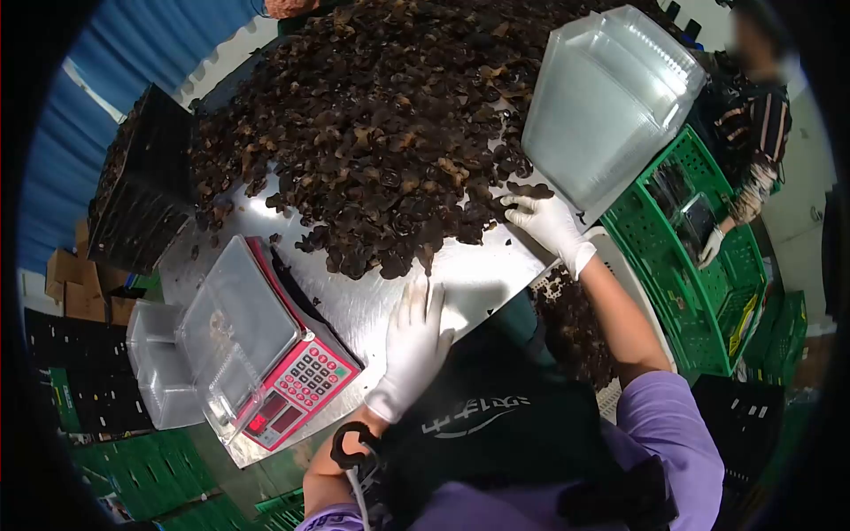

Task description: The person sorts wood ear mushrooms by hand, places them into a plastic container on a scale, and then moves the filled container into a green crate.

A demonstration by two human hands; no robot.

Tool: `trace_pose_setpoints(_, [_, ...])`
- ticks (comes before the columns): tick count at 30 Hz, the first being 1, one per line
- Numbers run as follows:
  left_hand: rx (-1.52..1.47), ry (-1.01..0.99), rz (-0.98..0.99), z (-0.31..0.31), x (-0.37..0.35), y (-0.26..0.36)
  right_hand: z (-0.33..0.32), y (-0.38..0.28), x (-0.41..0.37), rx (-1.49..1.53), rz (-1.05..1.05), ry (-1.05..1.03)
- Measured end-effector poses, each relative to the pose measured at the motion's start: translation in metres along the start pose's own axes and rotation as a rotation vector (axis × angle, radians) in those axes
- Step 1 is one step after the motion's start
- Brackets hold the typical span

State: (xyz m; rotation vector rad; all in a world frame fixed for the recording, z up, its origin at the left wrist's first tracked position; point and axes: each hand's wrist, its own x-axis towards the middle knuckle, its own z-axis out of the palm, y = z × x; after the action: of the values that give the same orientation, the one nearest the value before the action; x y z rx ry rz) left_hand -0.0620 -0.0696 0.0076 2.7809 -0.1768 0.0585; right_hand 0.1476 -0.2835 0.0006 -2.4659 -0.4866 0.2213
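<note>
A large heap of dark brown, leafy pieces that look like fungus [354, 133] covers the metal table [478, 274]. My left hand [416, 341], in a white glove, lies at the near edge of the heap with its fingers stretched out, fingertips by the lowest pieces. At the heap's right edge, my right hand [547, 226], also gloved, has its fingers bent round a dark piece [529, 190]. Left of my left hand is a pink scale [305, 380] with a clear plastic tray [239, 323] on it.
Stacked clear containers [611, 106] stand at the upper right. Beyond them a person [753, 115] reaches a gloved hand into a green crate [664, 265]. A white basket [642, 314] with dark pieces sits below the table edge. Black crates [146, 186] are stacked at left.
</note>
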Motion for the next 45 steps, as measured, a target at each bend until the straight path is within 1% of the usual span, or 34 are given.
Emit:
trace_pose_setpoints(1, [-0.007,-0.011,0.010,0.006,-0.011,-0.001,0.001,0.000,-0.001,0.077,0.053,-0.005])
trace_pose_setpoints(3, [-0.057,0.050,-0.053,0.017,-0.031,-0.006,0.019,0.017,0.013,0.265,0.009,0.027])
trace_pose_setpoints(4, [-0.063,-0.019,-0.135,0.018,-0.035,-0.009,0.020,0.020,0.021,0.444,0.137,-0.097])
trace_pose_setpoints(5, [-0.077,-0.011,-0.112,0.024,-0.037,-0.012,0.020,0.020,0.022,0.427,0.144,-0.076])
trace_pose_setpoints(7, [-0.029,0.006,-0.129,0.041,-0.039,-0.018,0.020,0.024,0.032,0.733,0.219,-0.109])
trace_pose_setpoints(8, [-0.021,-0.016,-0.141,0.047,-0.038,-0.020,0.020,0.026,0.034,0.765,0.253,-0.070])
trace_pose_setpoints(9, [-0.022,-0.024,-0.124,0.043,-0.036,-0.020,0.013,0.017,0.032,0.793,0.331,-0.088])
trace_pose_setpoints(12, [-0.052,0.002,-0.076,0.038,-0.037,-0.023,0.009,0.016,0.031,0.789,0.331,-0.113])
trace_pose_setpoints(13, [-0.045,-0.021,-0.080,0.037,-0.036,-0.022,0.009,0.020,0.032,0.765,0.261,-0.102])
trace_pose_setpoints(15, [-0.045,-0.044,-0.083,0.036,-0.030,-0.024,0.004,0.010,0.028,0.767,0.228,-0.041])
trace_pose_setpoints(16, [-0.064,-0.015,-0.080,0.037,-0.030,-0.025,0.004,0.009,0.025,0.688,0.179,0.031])
trace_pose_setpoints(17, [-0.081,-0.003,-0.080,0.039,-0.035,-0.025,0.005,0.010,0.022,0.687,0.163,0.063])
trace_pose_setpoints(18, [-0.087,-0.038,-0.079,0.041,-0.039,-0.025,0.001,-0.006,0.012,0.666,0.185,0.094])
trace_pose_setpoints(19, [-0.099,0.001,-0.085,0.043,-0.038,-0.025,-0.004,-0.018,0.003,0.642,0.208,0.125])
trace_pose_setpoints(20, [-0.109,0.042,-0.095,0.045,-0.035,-0.023,0.001,-0.008,-0.001,0.654,0.192,0.148])
trace_pose_setpoints(21, [-0.100,0.046,-0.092,0.042,-0.029,-0.019,-0.003,-0.012,-0.012,0.669,0.184,0.123])
trace_pose_setpoints(23, [-0.126,-0.021,-0.058,0.054,-0.014,-0.009,-0.005,-0.018,-0.034,0.573,0.153,0.151])
trace_pose_setpoints(24, [-0.190,0.059,-0.035,0.070,-0.007,0.004,-0.006,-0.019,-0.043,0.580,0.161,0.151])
trace_pose_setpoints(25, [-0.253,0.138,-0.013,0.085,0.000,0.022,-0.006,-0.019,-0.052,0.533,0.117,0.160])
trace_pose_setpoints(26, [-0.267,0.093,0.147,0.088,0.015,0.041,-0.008,-0.018,-0.058,0.483,0.070,0.170])
trace_pose_setpoints(27, [-0.281,0.050,0.305,0.091,0.028,0.061,-0.012,-0.019,-0.064,0.485,0.072,0.167])
trace_pose_setpoints(29, [-0.611,-0.372,0.690,0.104,0.039,0.093,-0.018,-0.018,-0.070,0.498,0.056,0.176])
trace_pose_setpoints(31, [-0.839,-0.771,0.804,0.104,0.037,0.109,-0.012,-0.009,-0.071,0.554,0.071,0.183])
trace_pose_setpoints(32, [-0.772,-0.552,0.788,0.101,0.028,0.109,-0.006,-0.009,-0.071,0.525,0.064,0.155])
trace_pose_setpoints(33, [-0.512,-0.530,0.757,0.085,0.030,0.106,0.000,-0.007,-0.069,0.497,0.058,0.127])
trace_pose_setpoints(35, [-0.721,-0.022,0.644,0.097,0.018,0.079,0.023,0.003,-0.056,0.131,-0.186,0.242])
trace_pose_setpoints(37, [-0.437,-0.011,0.560,0.062,0.029,0.063,0.048,0.007,-0.039,-0.026,-0.293,0.365])
trace_pose_setpoints(38, [-0.518,0.034,0.498,0.046,0.027,0.053,0.047,-0.002,-0.033,-0.133,-0.236,0.313])
trace_pose_setpoints(39, [-0.497,-0.028,0.436,0.045,0.026,0.042,0.055,-0.004,-0.024,-0.163,-0.189,0.286])
trace_pose_setpoints(41, [-0.468,0.013,0.317,0.039,0.016,0.030,0.060,-0.005,-0.015,-0.217,-0.212,0.245])
trace_pose_setpoints(42, [-0.457,0.010,0.307,0.034,0.014,0.025,0.055,-0.006,-0.016,-0.205,-0.217,0.190])
trace_pose_setpoints(43, [-0.476,0.026,0.253,0.029,0.012,0.020,0.046,-0.006,-0.021,-0.193,-0.218,0.135])
trace_pose_setpoints(44, [-0.496,0.044,0.201,0.023,0.011,0.014,0.038,0.010,-0.029,-0.272,-0.340,0.122])
trace_pose_setpoints(45, [-0.487,0.045,0.192,0.016,0.012,0.007,0.022,0.020,-0.045,-0.275,-0.327,0.050])
